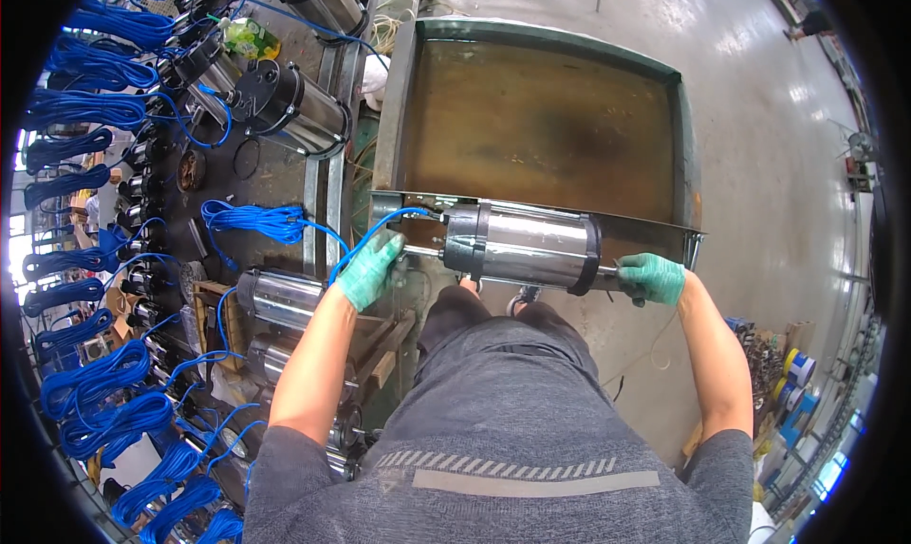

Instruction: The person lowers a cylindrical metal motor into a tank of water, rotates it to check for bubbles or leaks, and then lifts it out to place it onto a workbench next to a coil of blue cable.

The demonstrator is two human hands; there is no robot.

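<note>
A shiny steel electric motor [536,243] with black end caps lies level across my front, just at the near side of a water tank [691,146]. My left hand [373,271], in a green glove with dark fingertips, is closed around the rod sticking out of its left end. On the right end, my right hand [652,278], gloved the same way, grips the short shaft. A blue cable [365,238] leaves the motor's left cap, loops past my left hand and leads to a tied blue coil [251,220] on the bench.
Brownish water fills the tank. Along the left, a dark bench [270,179] bears several more motors [294,108] and a green-yellow bottle [250,38]. Blue cable bundles [95,378] are lined up at the far left. Reels [797,366] and metal parts stand at the right.
</note>
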